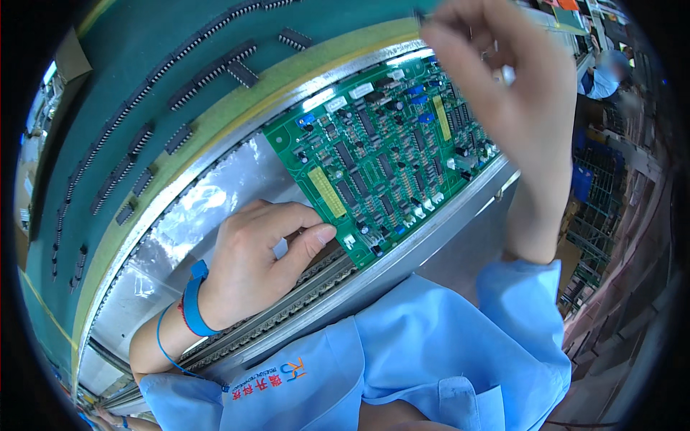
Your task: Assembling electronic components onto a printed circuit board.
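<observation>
A green circuit board [399, 161], crowded with chips, resistors, yellow connectors and white sockets, lies across the metal rails in front of me. My left hand [269, 241] has its thumb and forefinger closed at the board's left edge, near the lower corner. A blue wrist strap [194, 302] with a thin cord circles that wrist. Over the far right end of the board is my right hand [499, 68], raised and bent at the fingers. It is blurred, and I cannot make out whether anything is in its fingertips.
Black multi-legged chips [215, 72] stand in rows on the green bench mat [108, 65] beyond the far rail [180, 169]. A toothed chain [309, 276] runs along the near rail. A co-worker [607, 75] is at the far right, near shelving [600, 215].
</observation>
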Demonstrator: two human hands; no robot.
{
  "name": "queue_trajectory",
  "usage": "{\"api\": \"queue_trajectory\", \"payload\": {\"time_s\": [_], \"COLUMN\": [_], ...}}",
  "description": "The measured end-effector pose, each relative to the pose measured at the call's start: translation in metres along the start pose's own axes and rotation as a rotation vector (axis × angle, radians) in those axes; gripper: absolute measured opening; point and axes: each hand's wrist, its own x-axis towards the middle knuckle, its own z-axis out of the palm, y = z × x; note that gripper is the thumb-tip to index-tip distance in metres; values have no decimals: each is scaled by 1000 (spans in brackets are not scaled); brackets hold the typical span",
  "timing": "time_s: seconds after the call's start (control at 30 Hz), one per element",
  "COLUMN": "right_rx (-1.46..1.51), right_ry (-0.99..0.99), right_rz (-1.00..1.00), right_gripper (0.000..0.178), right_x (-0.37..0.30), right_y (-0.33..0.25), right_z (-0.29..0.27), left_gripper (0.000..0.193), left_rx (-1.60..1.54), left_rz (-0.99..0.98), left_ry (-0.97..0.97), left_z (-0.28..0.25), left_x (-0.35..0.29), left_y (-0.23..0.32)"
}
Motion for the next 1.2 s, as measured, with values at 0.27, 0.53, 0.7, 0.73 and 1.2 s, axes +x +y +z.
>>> {"api": "queue_trajectory", "payload": {"time_s": [0.27, 0.53, 0.7, 0.73, 1.2], "right_rx": [210, 138, 152, 159, 119], "right_ry": [-32, 33, 30, 31, -35], "right_rz": [429, 429, 398, 381, 587], "right_gripper": [10, 10, 13, 14, 6], "right_x": [-93, -103, -101, -100, -87], "right_y": [-43, -56, -71, -72, -87], "right_z": [13, 24, 25, 30, 38], "left_gripper": [12, 13, 13, 12, 15], "left_rx": [5, -17, -3, 11, 8], "left_rz": [38, 69, 89, 64, 99], "left_ry": [-18, -7, 7, -24, -26], "left_z": [1, 2, 2, 0, 0], "left_x": [1, 4, 4, 4, 2], "left_y": [-4, -5, -8, -7, -14]}}
